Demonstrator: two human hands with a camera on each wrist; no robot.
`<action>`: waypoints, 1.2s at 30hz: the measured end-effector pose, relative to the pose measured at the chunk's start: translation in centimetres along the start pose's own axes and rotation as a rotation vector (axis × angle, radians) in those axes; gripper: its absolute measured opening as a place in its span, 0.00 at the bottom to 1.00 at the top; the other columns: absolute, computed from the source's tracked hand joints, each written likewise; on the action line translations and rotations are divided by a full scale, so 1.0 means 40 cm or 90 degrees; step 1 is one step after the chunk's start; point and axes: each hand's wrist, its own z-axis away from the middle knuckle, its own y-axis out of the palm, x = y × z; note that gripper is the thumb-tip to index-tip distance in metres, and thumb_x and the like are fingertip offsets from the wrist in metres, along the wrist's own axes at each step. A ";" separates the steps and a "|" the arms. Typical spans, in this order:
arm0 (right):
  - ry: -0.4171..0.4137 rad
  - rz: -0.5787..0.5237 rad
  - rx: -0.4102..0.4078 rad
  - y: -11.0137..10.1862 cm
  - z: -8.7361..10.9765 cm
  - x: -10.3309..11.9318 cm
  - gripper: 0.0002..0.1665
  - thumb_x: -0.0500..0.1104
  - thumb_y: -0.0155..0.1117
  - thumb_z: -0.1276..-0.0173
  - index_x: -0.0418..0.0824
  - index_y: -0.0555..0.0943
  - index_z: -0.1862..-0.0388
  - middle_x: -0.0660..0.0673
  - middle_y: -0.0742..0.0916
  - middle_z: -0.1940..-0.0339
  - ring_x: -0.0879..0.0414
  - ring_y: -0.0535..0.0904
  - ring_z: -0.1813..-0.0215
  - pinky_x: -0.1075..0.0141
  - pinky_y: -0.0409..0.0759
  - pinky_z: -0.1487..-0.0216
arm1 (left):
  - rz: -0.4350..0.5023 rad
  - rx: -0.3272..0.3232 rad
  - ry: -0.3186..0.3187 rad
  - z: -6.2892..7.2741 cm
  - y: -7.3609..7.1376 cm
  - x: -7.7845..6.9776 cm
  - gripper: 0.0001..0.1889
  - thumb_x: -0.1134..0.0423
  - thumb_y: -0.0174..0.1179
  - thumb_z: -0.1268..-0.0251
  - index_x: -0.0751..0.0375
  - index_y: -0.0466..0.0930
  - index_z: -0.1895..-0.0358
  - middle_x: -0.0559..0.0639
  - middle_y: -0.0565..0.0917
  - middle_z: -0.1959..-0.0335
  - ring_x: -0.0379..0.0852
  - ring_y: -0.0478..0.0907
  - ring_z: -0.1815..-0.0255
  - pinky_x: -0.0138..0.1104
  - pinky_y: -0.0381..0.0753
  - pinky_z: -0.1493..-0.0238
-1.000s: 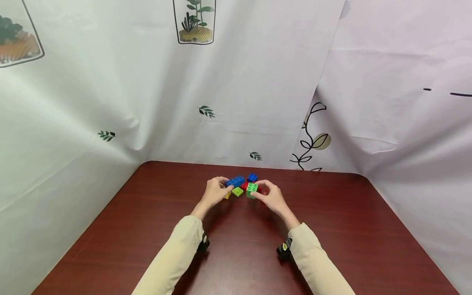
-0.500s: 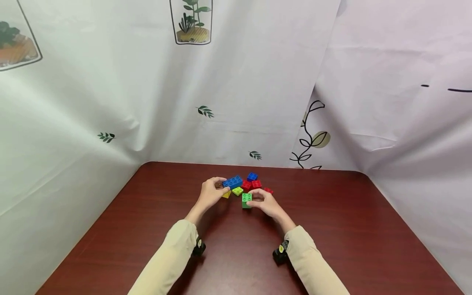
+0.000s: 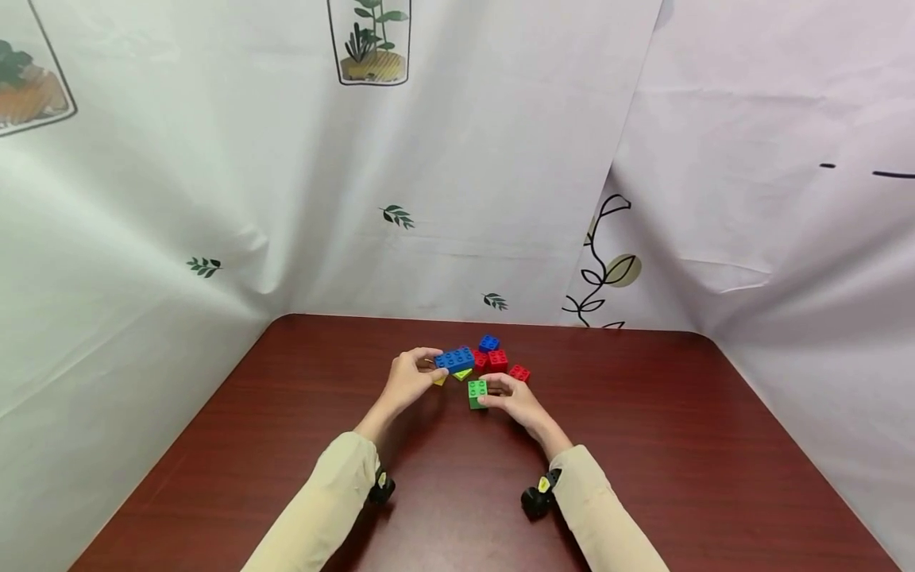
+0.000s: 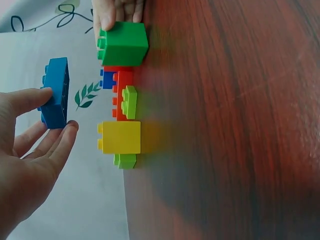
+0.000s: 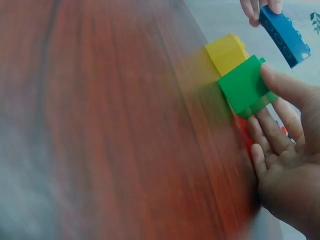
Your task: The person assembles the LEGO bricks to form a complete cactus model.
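My left hand (image 3: 409,383) pinches a long blue building block (image 3: 455,361) between thumb and fingers. In the left wrist view that blue block (image 4: 56,92) hangs well above the level of the other blocks, studs turned to the left of the picture. A tall green building block (image 3: 477,395) is gripped by my right hand (image 3: 520,403), low over the table and closer to me than the pile. The right wrist view has the thumb on one side of the green block (image 5: 246,86) and fingertips on the other.
Behind the hands lie red blocks (image 3: 497,361), a small blue block (image 3: 489,343), a lime green block (image 3: 463,373) and a yellow block (image 4: 121,137), partly hidden by my left hand in the head view. A white printed cloth (image 3: 457,199) hangs behind the dark red table (image 3: 457,508).
My right hand has brought the green block toward me and slightly left, away from the red blocks, then nearly stopped. The blue block in my left hand has shifted only a little.
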 end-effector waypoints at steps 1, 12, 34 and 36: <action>-0.009 0.003 -0.004 0.001 0.001 -0.001 0.24 0.42 0.67 0.35 0.37 0.78 0.41 0.37 0.83 0.43 0.48 0.79 0.43 0.61 0.79 0.45 | 0.002 0.001 0.000 -0.001 0.002 -0.003 0.17 0.70 0.68 0.43 0.70 0.82 0.49 0.67 0.85 0.55 0.58 0.85 0.59 0.45 0.86 0.54; -0.071 0.052 -0.013 0.012 0.011 0.008 0.24 0.37 0.67 0.36 0.30 0.78 0.42 0.31 0.84 0.45 0.44 0.81 0.47 0.61 0.82 0.49 | 0.040 0.024 -0.008 0.000 0.044 -0.014 0.17 0.69 0.67 0.42 0.67 0.82 0.48 0.64 0.85 0.53 0.56 0.86 0.58 0.44 0.86 0.54; -0.034 0.005 0.002 0.008 0.012 -0.010 0.33 0.41 0.69 0.37 0.33 0.71 0.35 0.34 0.84 0.43 0.49 0.81 0.44 0.56 0.78 0.40 | 0.039 0.136 0.007 0.021 0.090 0.003 0.19 0.71 0.62 0.37 0.73 0.78 0.44 0.67 0.81 0.44 0.60 0.83 0.48 0.46 0.82 0.46; -0.033 0.005 0.003 0.008 0.012 -0.011 0.33 0.41 0.69 0.37 0.33 0.71 0.35 0.34 0.83 0.43 0.49 0.81 0.45 0.58 0.79 0.41 | 0.036 0.139 0.017 0.021 0.092 0.003 0.19 0.72 0.62 0.38 0.75 0.77 0.44 0.68 0.81 0.44 0.61 0.83 0.48 0.46 0.83 0.46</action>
